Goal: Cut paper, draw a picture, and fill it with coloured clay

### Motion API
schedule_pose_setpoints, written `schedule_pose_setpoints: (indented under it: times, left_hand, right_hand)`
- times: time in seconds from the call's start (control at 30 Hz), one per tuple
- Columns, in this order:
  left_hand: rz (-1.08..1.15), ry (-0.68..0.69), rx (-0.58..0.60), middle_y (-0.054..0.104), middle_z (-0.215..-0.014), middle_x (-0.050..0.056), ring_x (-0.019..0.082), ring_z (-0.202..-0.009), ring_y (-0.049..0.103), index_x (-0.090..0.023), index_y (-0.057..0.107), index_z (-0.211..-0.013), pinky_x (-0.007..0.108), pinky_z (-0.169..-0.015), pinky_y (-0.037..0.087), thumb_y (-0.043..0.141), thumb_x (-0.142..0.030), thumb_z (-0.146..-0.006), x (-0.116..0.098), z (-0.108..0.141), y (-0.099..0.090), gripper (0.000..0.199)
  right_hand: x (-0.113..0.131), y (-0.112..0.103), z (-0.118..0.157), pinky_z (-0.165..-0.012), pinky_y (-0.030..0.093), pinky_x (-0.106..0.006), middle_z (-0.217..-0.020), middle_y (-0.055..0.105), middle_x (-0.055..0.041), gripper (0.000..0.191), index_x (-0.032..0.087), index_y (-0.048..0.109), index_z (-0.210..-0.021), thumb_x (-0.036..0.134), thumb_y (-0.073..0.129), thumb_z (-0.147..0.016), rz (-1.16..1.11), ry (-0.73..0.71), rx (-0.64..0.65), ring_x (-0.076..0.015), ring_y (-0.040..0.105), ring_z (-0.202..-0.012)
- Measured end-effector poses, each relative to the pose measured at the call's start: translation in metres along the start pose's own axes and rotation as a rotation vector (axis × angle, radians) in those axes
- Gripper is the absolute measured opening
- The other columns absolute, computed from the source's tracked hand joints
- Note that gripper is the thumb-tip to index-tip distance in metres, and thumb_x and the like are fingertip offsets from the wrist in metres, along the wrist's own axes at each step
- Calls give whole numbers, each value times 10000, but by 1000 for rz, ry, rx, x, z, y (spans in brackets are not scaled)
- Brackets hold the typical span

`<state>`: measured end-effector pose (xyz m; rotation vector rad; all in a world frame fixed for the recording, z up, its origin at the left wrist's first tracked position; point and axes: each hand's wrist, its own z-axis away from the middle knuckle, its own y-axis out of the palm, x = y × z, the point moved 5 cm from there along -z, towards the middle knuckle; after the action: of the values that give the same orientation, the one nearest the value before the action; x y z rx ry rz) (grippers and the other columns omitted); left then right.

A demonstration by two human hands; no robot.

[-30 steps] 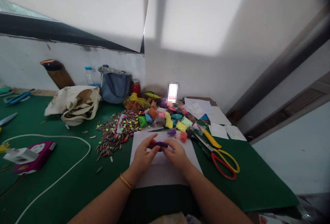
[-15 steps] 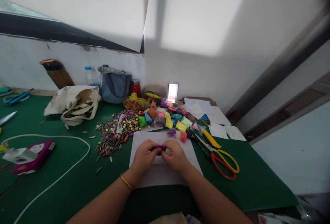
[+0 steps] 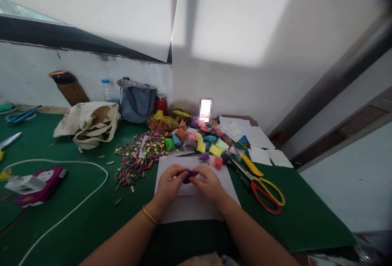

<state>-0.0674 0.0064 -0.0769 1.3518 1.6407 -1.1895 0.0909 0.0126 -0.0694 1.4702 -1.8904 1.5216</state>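
Both hands meet over a white sheet of paper (image 3: pixel 196 200) on the green table (image 3: pixel 76 213), and between them sits a small lump of purple clay (image 3: pixel 189 174). The left hand (image 3: pixel 169 185) and the right hand (image 3: pixel 208 183) each close their fingertips on it from opposite sides, thumbs on top, so the lump is pinched just above the paper rather than resting on it; held this way it can be squeezed from both ends while the sheet below keeps crumbs off the cloth.

Left of the paper, touching its upper corner, spreads a heap of sunflower seeds (image 3: pixel 134 162) mixed with bright beads. Beyond the far edge of the paper lie clay packets (image 3: pixel 200 141) in many colours, kept close. To the right, near the paper's edge, lie scissors (image 3: pixel 266 190) with red and yellow handles (blades pointing toward the packets).

The near strip of paper under the wrists is bare, and the green surface to the front left is open except for a white cable (image 3: pixel 70 209)
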Motion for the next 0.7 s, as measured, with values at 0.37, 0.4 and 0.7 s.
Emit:
schedule_pose_setpoints:
  times: [0.37, 0.4, 0.7]
  left_hand:
    - [-24, -70, 43, 676, -938, 49, 184, -829, 633, -224, 689, -1085, 325, -740, 526, 643, -319, -828, 10, -2, 2, 278]
    - [8, -111, 16, 671, -1000, 60, 184, -828, 637, -224, 640, -1179, 319, -710, 532, 641, -336, -826, 13, -3, 0, 371]
    - [-250, -183, 101, 669, -1067, 96, 234, -955, 645, -198, 589, -1247, 362, -780, 530, 630, -265, -788, 5, -9, -16, 465]
  right_hand:
    - [-17, 0, 0, -794, 475, -324, -940, 712, -56, 179, 200, 695, -968, 259, 581, -844, -40, 103, -68, -203, 637, -868]
    - [-22, -3, -1, -791, 483, -325, -945, 711, -59, 196, 198, 690, -985, 266, 567, -848, -66, 136, -99, -203, 640, -869]
    - [-56, -6, -3, -812, 511, -351, -974, 730, -66, 264, 192, 697, -1050, 268, 566, -834, -22, 318, -30, -218, 665, -878]
